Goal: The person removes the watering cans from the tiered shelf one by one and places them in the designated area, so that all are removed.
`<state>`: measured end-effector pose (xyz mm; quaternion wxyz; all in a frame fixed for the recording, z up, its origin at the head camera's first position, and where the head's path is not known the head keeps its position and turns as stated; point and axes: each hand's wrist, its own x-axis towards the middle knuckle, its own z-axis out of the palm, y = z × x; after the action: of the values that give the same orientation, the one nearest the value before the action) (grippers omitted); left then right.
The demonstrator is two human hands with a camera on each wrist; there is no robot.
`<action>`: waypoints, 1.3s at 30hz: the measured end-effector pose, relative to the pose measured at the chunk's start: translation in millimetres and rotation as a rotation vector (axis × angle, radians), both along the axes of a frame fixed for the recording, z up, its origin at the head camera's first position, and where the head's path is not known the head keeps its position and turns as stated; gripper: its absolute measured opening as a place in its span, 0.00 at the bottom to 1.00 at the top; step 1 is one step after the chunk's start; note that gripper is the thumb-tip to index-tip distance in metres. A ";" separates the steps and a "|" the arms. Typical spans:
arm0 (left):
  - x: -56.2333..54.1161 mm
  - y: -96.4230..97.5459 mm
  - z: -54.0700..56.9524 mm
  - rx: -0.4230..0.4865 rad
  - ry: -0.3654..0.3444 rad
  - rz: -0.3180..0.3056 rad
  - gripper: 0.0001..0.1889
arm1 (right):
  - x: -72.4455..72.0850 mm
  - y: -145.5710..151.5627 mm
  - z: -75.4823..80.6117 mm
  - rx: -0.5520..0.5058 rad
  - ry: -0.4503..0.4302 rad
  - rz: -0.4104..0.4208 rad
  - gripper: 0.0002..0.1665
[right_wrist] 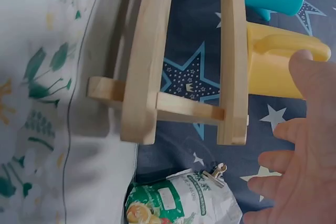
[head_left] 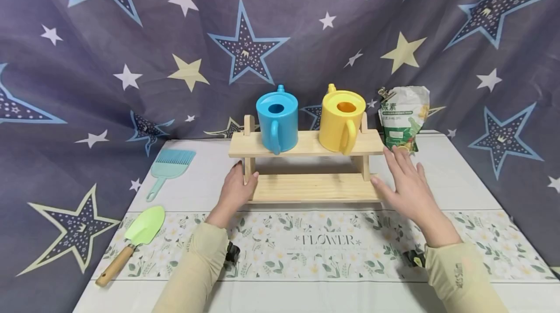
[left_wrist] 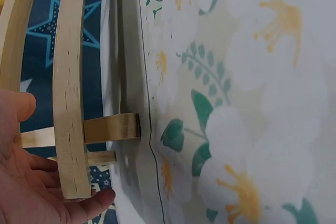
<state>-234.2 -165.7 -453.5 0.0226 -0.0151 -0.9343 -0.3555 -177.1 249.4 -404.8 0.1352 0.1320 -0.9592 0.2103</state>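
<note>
A two-tier wooden plant stand [head_left: 306, 187] stands across the middle of the table. On its top board sit a blue watering can [head_left: 286, 128] and a yellow watering can [head_left: 334, 126], handles facing me. My left hand [head_left: 236, 187] grips the stand's left end. In the left wrist view its thumb is above the lower board [left_wrist: 71, 87], with fingers passing behind and under the end. My right hand [head_left: 407, 184], fingers spread, is beside the stand's right end and holds nothing. In the right wrist view that hand [right_wrist: 310, 161] overlaps the yellow can [right_wrist: 270, 72], apart from the boards.
Behind my right hand stands a clipped white and green bag [head_left: 404, 113]. At left lie a light blue dustpan-like brush [head_left: 168, 169] and a green trowel [head_left: 144, 225] with a wooden handle. A flowered strip [head_left: 323, 259] crosses the white table; a starry curtain hangs behind.
</note>
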 end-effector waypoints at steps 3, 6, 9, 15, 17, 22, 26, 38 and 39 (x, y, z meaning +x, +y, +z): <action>-0.9 0.9 -1.4 0.001 0.004 0.001 0.39 | -1.4 -3.0 2.7 -0.030 0.032 0.014 0.46; -1.2 2.1 -2.3 0.002 0.004 0.001 0.38 | -2.6 -6.4 4.6 -0.057 0.063 0.033 0.45; -1.2 3.3 -2.7 -0.002 0.008 -0.002 0.36 | -3.6 -9.6 6.5 -0.081 0.095 0.051 0.44; 0.4 6.6 -4.6 -0.017 0.017 0.007 0.31 | -5.7 -17.0 11.8 -0.152 0.124 0.078 0.42; 1.4 7.2 -5.3 -0.020 0.024 0.006 0.30 | -6.0 -20.0 14.0 -0.183 0.123 0.083 0.41; 1.8 7.5 -6.9 -0.041 0.029 -0.003 0.29 | -7.3 -27.7 19.8 -0.264 0.113 0.070 0.41; 1.7 7.0 -7.7 -0.059 0.017 -0.007 0.28 | -9.6 -33.3 23.7 -0.310 0.137 0.056 0.39; 1.2 3.3 -11.5 -0.092 -0.038 -0.013 0.26 | -18.2 -52.5 30.9 -0.497 0.127 0.083 0.35; 0.8 3.3 -12.0 -0.093 -0.040 -0.014 0.26 | -18.9 -53.7 31.3 -0.510 0.125 0.083 0.35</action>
<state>-233.4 -162.4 -465.5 0.0008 -0.0158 -0.9500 -0.3119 -196.1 195.7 -373.5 0.2142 0.1456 -0.8587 0.4422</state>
